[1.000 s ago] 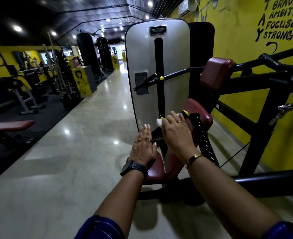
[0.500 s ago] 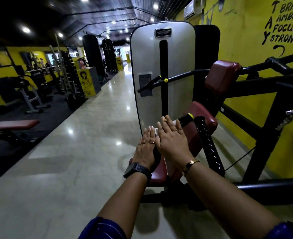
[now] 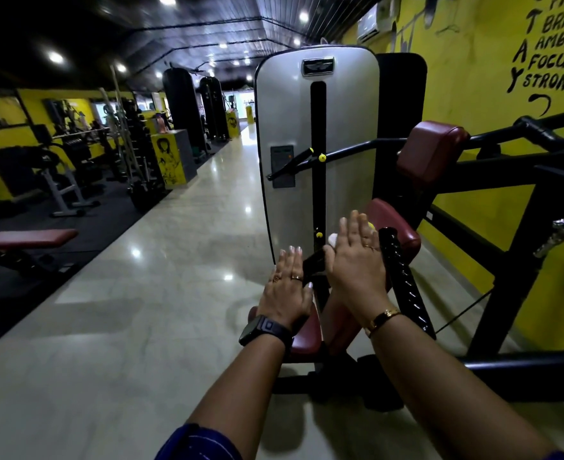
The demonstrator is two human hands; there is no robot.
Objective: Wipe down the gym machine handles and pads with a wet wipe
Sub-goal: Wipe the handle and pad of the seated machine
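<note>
While the wet wipe (image 3: 333, 240) is pressed onto the handle (image 3: 314, 260) under the flat right grip (image 3: 357, 267), the left grip (image 3: 287, 290) laid open beside it, the pads (image 3: 430, 154) beyond are judged unwiped.

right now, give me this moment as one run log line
step: wiping black handle | right hand: flat, pressing wet wipe on it | left hand: flat, at its near end

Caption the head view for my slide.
Right hand presses a white wipe onto a black handle; left hand lies flat beside it, maroon pad behind.
</note>
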